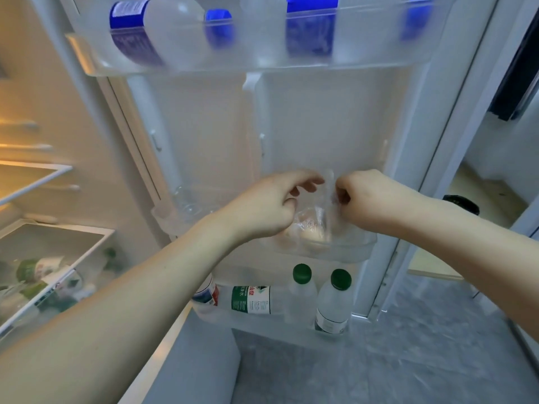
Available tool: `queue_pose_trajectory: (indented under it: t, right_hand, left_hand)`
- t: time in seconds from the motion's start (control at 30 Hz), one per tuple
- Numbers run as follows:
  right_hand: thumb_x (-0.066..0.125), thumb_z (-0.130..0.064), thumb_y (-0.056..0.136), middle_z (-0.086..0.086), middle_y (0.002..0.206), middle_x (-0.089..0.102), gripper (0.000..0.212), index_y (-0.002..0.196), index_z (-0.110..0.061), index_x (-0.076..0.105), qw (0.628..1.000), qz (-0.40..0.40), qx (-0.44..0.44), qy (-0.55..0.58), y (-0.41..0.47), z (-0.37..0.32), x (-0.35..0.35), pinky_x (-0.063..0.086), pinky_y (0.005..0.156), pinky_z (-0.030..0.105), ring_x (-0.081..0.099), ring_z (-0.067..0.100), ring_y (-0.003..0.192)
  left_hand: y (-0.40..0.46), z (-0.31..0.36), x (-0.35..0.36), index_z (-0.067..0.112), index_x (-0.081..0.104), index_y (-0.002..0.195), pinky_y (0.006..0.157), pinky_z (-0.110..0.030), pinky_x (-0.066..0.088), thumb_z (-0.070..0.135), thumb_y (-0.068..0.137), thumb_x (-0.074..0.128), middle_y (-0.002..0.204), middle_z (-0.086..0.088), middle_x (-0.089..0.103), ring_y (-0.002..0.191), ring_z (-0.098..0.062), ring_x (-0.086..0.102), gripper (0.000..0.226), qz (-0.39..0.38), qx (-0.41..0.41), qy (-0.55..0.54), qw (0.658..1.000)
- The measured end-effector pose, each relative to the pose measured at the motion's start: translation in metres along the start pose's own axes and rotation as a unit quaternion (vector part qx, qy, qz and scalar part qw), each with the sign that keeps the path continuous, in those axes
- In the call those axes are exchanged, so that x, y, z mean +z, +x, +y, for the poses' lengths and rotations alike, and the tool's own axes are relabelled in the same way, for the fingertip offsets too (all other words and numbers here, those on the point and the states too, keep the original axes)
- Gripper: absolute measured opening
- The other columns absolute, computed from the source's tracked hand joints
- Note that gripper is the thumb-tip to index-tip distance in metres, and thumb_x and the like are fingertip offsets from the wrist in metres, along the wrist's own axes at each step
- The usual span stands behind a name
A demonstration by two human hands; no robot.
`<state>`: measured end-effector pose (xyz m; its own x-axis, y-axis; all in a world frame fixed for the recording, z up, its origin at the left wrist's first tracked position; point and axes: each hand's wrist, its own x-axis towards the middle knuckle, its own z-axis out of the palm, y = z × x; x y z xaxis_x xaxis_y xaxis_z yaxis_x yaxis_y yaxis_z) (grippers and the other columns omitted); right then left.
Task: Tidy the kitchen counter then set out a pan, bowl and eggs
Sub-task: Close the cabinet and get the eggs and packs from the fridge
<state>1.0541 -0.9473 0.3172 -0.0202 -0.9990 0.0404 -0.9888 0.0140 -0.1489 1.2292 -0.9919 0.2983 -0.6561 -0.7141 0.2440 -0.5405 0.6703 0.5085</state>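
While we look down at the open fridge door [335, 118], both of our arms reach into its middle shelf [354, 243]. Our left hand [264, 205] has its fingers [306, 182] curled, pinching the left edge of a clear plastic bag [319, 220]. Our right hand [366, 196] is bunched just beside it, its fingers [342, 196] gripping the bag's top on the other side, so the thin plastic stands up between the two hands. Down in the bag we see the eggs [316, 233], pale and rounded, sitting in that middle door shelf; the film blurs them, so we cannot tell how many there are. A dark band [462, 204] shows at our right wrist.

Above, the top door shelf [262, 61] holds bottles with blue labels [309, 27], one lying tilted at the left. Below our hands, the bottom door shelf [271, 322] carries two upright bottles with green caps [334, 304] and, to their left, a bottle with a green label [250, 298] lying on its side. Off to the left we see the lit inside of the fridge, with glass shelves [58, 243] and some blurred green-and-white packages [38, 272] under the lower one. Grey floor [408, 360] spreads out beneath the door.
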Motion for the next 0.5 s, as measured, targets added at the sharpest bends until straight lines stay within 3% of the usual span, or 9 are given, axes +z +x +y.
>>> queue_pose_trajectory:
  t: [0.07,0.13,0.23,0.33,0.5]
  right_hand:
    - [0.054,-0.014,0.084,-0.002,0.073,0.049,0.013,0.074,-0.019,0.048,1.0,-0.025,0.003,-0.006,0.002,0.001,-0.004,0.041,0.057,0.027,0.052,0.02,0.067]
    - [0.056,-0.017,0.085,0.0,0.077,0.054,0.001,0.085,-0.017,0.055,0.999,-0.041,0.009,-0.002,0.005,0.002,-0.006,0.05,0.061,0.032,0.056,0.018,0.065]
    - [0.056,-0.022,0.085,0.007,0.084,0.061,0.018,0.095,-0.008,0.062,0.998,-0.056,0.019,-0.007,0.01,0.002,-0.004,0.058,0.069,0.038,0.063,0.024,0.071]
    - [0.056,-0.027,0.085,0.005,0.086,0.058,0.024,0.102,-0.01,0.061,0.998,-0.047,0.013,-0.029,0.016,0.004,-0.001,0.054,0.069,0.035,0.06,0.024,0.077]
    - [0.049,-0.019,0.088,0.01,0.099,0.056,0.028,0.109,-0.006,0.061,0.998,-0.042,0.024,-0.031,0.022,0.012,0.003,0.05,0.06,0.029,0.057,0.021,0.072]
  left_hand:
    - [0.007,0.002,0.003,0.03,0.055,0.129,0.082,-0.003,0.033,0.001,0.087,0.047,0.11,0.012,0.06,0.1,-0.006,0.049,0.052,-0.013,0.002,-0.005,1.0]
    - [0.012,0.004,0.005,0.029,0.06,0.124,0.091,-0.018,0.04,0.005,0.088,0.05,0.101,0.009,0.061,0.099,-0.009,0.051,0.045,-0.011,0.001,-0.01,1.0]
    - [0.018,0.006,0.01,0.028,0.063,0.119,0.092,-0.03,0.043,0.008,0.086,0.052,0.093,0.003,0.062,0.097,-0.015,0.053,0.04,-0.013,-0.003,0.011,1.0]
    - [0.026,0.007,0.011,0.027,0.065,0.115,0.086,-0.029,0.042,0.013,0.086,0.054,0.087,0.004,0.061,0.092,-0.017,0.052,0.034,-0.011,-0.014,0.057,0.998]
    - [0.028,0.002,0.007,0.023,0.068,0.087,0.067,-0.023,0.035,0.013,0.082,0.054,0.074,0.011,0.055,0.077,-0.015,0.052,0.018,-0.008,-0.012,0.096,0.995]
